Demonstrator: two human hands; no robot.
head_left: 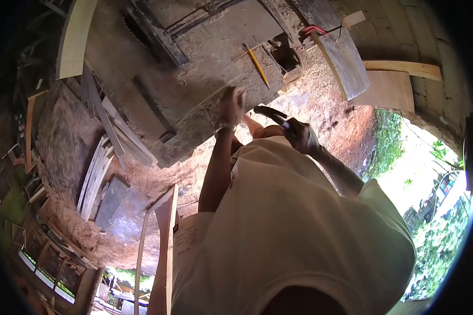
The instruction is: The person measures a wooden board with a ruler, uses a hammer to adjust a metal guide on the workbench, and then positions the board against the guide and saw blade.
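Observation:
My right hand [301,135] is closed around a hammer [271,112], whose dark head points toward the bench edge. My left hand [232,105] is at the front edge of the dusty workbench [210,79], its fingers curled together. Whatever may be between those fingers is too small or hidden to make out. On the bench, just beyond my hands, lies a yellow pencil [256,65]. Past it is a square opening [284,54] in the bench top.
A red-handled tool [314,30] rests by a grey board [341,63] at the bench's right. Further right lie a plank [402,68] and a flat panel [386,90]. Wood strips [95,176] lean at the left. A wooden frame [169,247] stands beside me. Sawdust covers the ground.

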